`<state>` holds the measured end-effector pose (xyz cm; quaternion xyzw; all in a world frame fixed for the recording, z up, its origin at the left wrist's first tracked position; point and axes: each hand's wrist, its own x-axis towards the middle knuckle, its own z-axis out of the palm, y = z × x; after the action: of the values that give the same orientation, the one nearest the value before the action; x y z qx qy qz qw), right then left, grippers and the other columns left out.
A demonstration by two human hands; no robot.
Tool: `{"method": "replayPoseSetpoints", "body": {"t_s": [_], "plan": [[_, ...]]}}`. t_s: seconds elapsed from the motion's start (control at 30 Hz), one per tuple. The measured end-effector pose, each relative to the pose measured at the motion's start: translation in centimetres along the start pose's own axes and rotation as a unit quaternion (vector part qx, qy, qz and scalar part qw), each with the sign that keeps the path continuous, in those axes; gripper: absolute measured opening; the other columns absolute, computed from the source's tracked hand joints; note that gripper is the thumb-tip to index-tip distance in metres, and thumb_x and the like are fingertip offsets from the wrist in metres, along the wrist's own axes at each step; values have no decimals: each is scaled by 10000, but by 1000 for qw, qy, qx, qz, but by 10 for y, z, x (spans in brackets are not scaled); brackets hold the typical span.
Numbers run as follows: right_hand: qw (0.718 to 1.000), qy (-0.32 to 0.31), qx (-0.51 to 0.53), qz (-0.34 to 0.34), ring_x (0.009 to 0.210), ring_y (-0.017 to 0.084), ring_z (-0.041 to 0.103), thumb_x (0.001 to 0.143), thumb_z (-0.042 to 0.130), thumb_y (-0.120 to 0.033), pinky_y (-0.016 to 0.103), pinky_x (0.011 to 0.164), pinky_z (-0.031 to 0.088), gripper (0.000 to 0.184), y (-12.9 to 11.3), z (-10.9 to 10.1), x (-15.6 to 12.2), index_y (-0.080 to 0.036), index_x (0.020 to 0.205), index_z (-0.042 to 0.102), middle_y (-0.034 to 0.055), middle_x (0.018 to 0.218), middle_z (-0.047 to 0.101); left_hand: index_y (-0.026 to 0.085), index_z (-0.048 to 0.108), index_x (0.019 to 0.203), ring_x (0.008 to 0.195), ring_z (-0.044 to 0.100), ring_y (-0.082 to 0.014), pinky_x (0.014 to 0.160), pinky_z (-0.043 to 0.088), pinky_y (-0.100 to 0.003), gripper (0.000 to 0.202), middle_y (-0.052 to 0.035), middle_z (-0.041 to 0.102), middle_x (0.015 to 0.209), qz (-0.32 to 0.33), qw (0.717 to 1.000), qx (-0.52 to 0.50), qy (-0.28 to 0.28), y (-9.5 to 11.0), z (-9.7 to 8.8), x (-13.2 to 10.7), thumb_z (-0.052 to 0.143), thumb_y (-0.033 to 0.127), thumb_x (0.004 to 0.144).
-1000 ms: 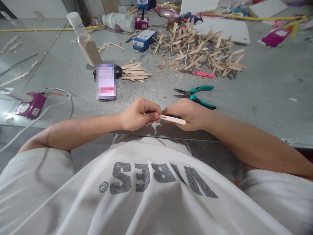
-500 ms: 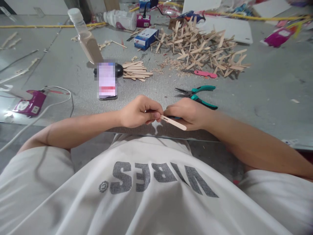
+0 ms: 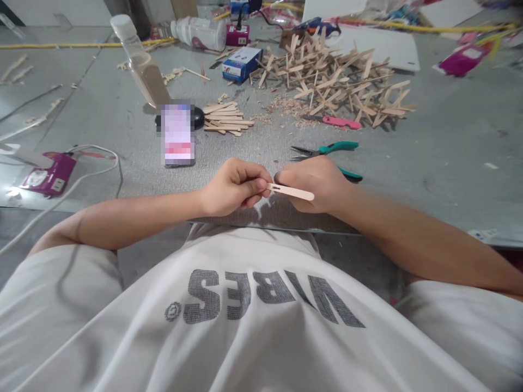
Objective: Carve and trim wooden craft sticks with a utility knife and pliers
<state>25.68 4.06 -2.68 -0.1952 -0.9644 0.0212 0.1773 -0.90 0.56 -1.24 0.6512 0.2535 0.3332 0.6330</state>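
My left hand (image 3: 235,188) is curled into a pinch on the left end of a flat wooden craft stick (image 3: 292,191) with a narrow slot cut near that end. My right hand (image 3: 316,182) is closed behind the stick, fingers wrapped; earlier a dark tool showed in it, now hidden. Both hands hover at the near edge of the grey table (image 3: 429,158), just above my white shirt. Green-handled pliers (image 3: 327,151) lie right behind my right hand.
A phone (image 3: 177,135) lies left of centre with a stack of plain sticks (image 3: 226,118) beside it. A big pile of joined sticks (image 3: 335,81), a pink knife (image 3: 341,122), a tilted bottle (image 3: 139,60), a blue box (image 3: 242,62) and a purple device with cable (image 3: 49,177) surround them.
The stick's free end dipped, then rose again to nearly level. My right hand shifted slightly up and now covers the dark tool.
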Motion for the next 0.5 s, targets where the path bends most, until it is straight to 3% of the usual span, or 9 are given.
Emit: {"method": "replayPoseSetpoints", "body": {"t_s": [0.2,0.33,0.5], "plan": [[999,6,-2,51,661,216,501,1090,483,-317,390,661,274,177,-4,1,0,-266,968,601,28,701,545,179,706,808,459,485,-65,480,401,-193,387,45,579,535,3,1000,-16,6,-3,-2,1,907,456,989],[997,41,-12,67,649,207,513,1124,504,-342,393,662,285,211,-4,1,0,-260,944,578,21,687,537,185,682,795,450,487,-66,472,390,-196,498,41,584,528,-12,999,-33,6,-4,-4,2,947,561,987],[998,55,35,12,631,192,488,1084,541,-239,374,660,285,149,3,0,0,-266,938,549,-10,688,519,178,692,795,445,478,-59,477,401,-196,473,45,583,533,-3,999,-35,10,-6,-4,5,955,524,981]]}}
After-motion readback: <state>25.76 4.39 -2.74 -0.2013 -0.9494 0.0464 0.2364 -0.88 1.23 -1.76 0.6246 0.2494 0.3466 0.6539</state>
